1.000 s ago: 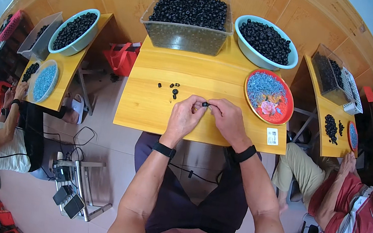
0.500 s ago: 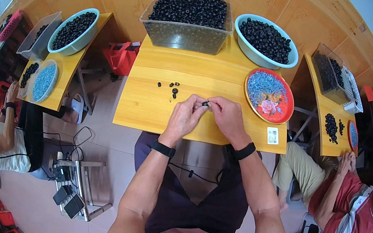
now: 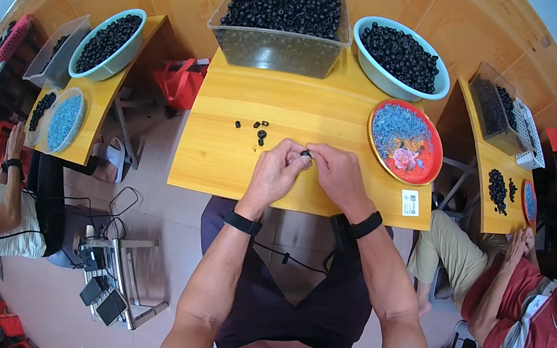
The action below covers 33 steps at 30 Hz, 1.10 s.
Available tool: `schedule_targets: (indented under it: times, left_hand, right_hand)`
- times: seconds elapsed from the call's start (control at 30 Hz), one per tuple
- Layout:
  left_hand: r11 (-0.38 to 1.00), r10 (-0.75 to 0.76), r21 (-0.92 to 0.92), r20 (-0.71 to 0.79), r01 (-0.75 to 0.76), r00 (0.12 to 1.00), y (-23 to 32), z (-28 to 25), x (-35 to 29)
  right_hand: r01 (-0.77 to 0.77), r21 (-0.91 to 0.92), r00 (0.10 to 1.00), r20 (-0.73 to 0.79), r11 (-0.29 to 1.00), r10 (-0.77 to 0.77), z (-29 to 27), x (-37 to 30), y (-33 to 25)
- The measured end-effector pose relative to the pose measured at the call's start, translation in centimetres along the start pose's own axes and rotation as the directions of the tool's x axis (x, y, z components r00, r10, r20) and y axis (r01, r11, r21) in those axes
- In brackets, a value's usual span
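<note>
Over the near edge of the yellow table [image 3: 221,165], my two hands meet fingertip to fingertip. Pinched between them is a small black ring-like part [image 3: 306,154]; its details are mostly covered by the fingers. My left hand [image 3: 277,172] grips it from the left, fingers bent and closed. From the right, my right hand [image 3: 340,176] holds the same part between thumb and forefinger. Just beyond my left hand lie several loose black parts [image 3: 261,133] on the wood. A red round tray [image 3: 430,162] with a flower print holds small blue pieces [image 3: 398,129] to the right.
A clear plastic bin [image 3: 272,53] heaped with black parts stands at the table's back, beside a pale blue basin [image 3: 391,86] of similar parts. A white label [image 3: 410,203] lies near the right corner. People sit at side tables [image 3: 103,106] left and right.
Both hands stay together on the black part, with only slight finger movement. The whole view has shifted a little.
</note>
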<state>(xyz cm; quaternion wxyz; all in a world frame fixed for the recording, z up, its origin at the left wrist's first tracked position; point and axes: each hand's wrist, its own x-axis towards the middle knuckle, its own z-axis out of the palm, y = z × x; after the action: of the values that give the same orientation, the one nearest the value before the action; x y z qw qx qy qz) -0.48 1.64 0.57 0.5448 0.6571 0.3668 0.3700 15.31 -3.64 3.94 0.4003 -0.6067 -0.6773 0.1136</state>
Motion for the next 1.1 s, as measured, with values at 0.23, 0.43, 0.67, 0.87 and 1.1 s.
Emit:
schedule_targets:
  times: [0.23, 0.43, 0.67, 0.87, 1.1]
  left_hand:
    - [0.979, -0.026, -0.202, -0.033, 0.019, 0.999, -1.8, -0.1, 0.3]
    - [1.000, -0.002, 0.030, 0.033, 0.001, 0.999, -0.5, -0.5, 0.2]
    - [0.958, 0.108, 0.266, 0.020, -0.109, 0.994, 1.5, 0.2, -0.1]
    - [0.896, 0.241, 0.380, 0.013, -0.228, 0.970, 1.2, 0.2, -0.7]
    - [0.850, 0.268, 0.457, 0.053, -0.262, 0.962, 1.6, 1.0, -0.8]
  right_hand:
    - [0.046, 0.070, 0.999, -0.025, 0.996, -0.044, 1.2, -0.7, -0.7]
    - [-0.059, 0.124, 0.994, -0.086, 0.991, 0.070, 1.7, -1.4, 0.4]
    - [-0.160, 0.475, 0.961, -0.124, 0.865, 0.246, 3.0, -1.5, 2.9]
    - [-0.252, 0.599, 0.933, -0.058, 0.760, 0.355, 3.0, -2.1, 2.0]
    - [-0.235, 0.554, 0.934, -0.100, 0.799, 0.344, 3.5, -2.3, 2.1]
